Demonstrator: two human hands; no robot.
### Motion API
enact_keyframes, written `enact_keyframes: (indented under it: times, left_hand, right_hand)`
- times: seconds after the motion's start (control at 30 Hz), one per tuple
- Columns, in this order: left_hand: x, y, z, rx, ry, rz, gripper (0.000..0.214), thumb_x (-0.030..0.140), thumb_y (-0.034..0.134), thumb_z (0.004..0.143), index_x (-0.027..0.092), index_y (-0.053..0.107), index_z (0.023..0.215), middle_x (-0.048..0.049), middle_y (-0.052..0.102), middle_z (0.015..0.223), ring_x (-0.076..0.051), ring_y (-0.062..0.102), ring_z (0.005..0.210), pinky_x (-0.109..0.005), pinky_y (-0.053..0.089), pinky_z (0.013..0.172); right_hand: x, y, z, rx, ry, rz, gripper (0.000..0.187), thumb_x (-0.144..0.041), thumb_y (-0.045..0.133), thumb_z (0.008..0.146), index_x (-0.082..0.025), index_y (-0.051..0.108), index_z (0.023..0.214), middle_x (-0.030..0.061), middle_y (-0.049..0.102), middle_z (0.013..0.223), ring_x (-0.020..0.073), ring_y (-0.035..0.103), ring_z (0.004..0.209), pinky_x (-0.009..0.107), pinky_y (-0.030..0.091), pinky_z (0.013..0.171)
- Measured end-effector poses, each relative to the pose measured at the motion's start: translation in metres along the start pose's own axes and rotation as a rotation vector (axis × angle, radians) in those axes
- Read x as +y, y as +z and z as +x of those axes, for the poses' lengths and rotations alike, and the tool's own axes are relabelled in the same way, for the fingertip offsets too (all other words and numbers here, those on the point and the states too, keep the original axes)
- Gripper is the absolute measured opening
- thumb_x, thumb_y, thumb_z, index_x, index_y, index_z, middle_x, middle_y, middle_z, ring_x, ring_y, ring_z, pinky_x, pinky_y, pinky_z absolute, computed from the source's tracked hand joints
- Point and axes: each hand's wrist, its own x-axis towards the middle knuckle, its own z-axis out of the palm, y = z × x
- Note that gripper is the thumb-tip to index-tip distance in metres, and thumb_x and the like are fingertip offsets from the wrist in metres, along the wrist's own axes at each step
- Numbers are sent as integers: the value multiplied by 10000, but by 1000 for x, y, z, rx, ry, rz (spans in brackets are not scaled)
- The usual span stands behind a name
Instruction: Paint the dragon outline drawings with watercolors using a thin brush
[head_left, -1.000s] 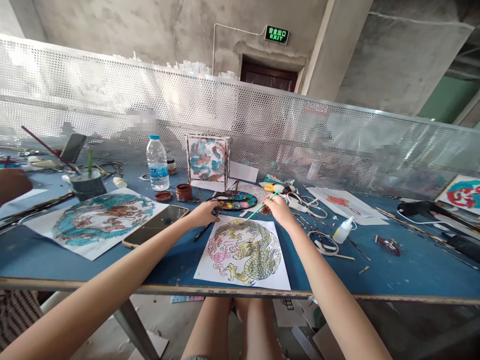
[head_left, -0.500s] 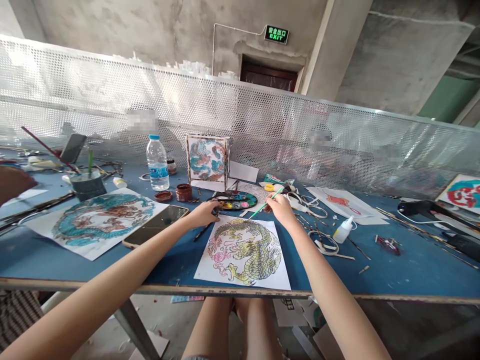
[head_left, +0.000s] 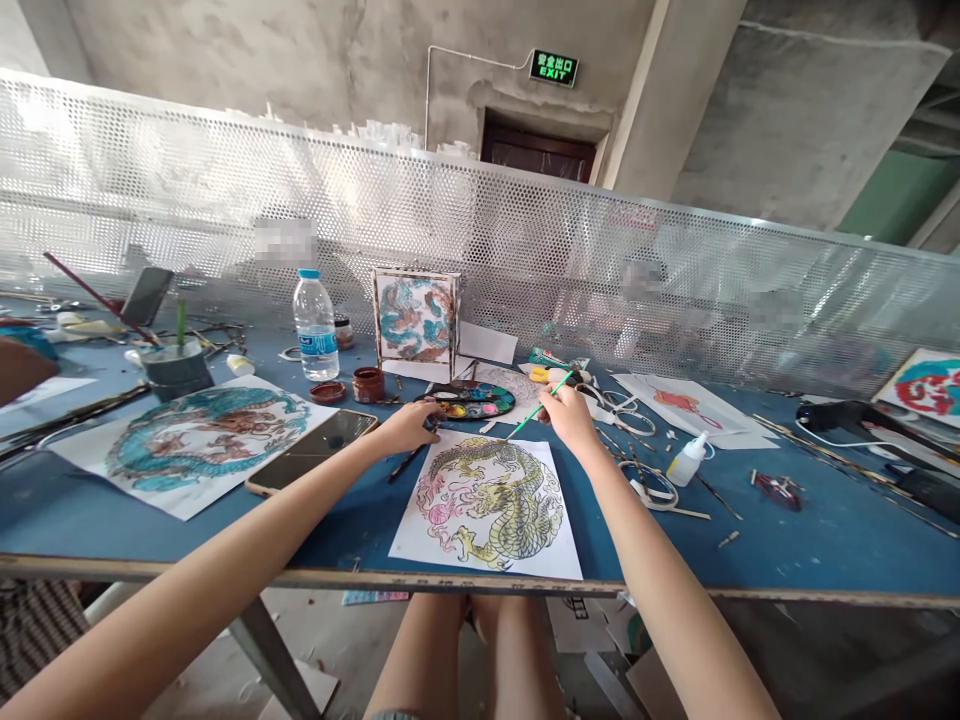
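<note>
A white sheet with a yellow-green dragon drawing (head_left: pixel 489 495) lies on the blue table in front of me. My right hand (head_left: pixel 571 417) is closed on a thin green paintbrush (head_left: pixel 541 404), its tip down at the sheet's top edge. My left hand (head_left: pixel 411 424) rests on the table with fingers curled at the near rim of an oval paint palette (head_left: pixel 472 401); what they grip, if anything, is hidden. A dark pencil (head_left: pixel 406 463) lies just below that hand.
A phone (head_left: pixel 311 451), a blue dragon painting (head_left: pixel 196 432), a water bottle (head_left: pixel 315 325), small brown paint pots (head_left: pixel 367 384) and a painted paper lantern box (head_left: pixel 417 321) stand left and behind. Scissors, wire, a glue bottle (head_left: pixel 687 459) and sticks litter the right. Another person's arm (head_left: pixel 19 367) shows far left.
My right hand has shifted slightly right and away with the brush, its tip now at the sheet's top edge. My left hand has stayed put.
</note>
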Motion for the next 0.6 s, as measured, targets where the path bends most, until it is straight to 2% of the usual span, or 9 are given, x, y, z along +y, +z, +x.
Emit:
enact_keyframes:
  times: [0.2,0.6]
  left_hand:
    - [2,-2,-1,-11,-2,-15,397,282,583,664,159,584,1042,-98,600,1113,-255,541,1036,-313,429,871]
    - [3,-3,-1,-14,-18,-10,404,301,581,667,164,582,1047,-87,605,1090,-249,556,997,-301,448,831]
  right_hand:
    - [-2,-6,-3,88,-96,-162,159,-267,412,725,-215,468,586,-14,533,458,170,538,509,259,389,537]
    - [-15,-14,-7,181,-154,-383,219,-269,413,730,-211,416,518,-3,441,446,162,415,472,257,244,492]
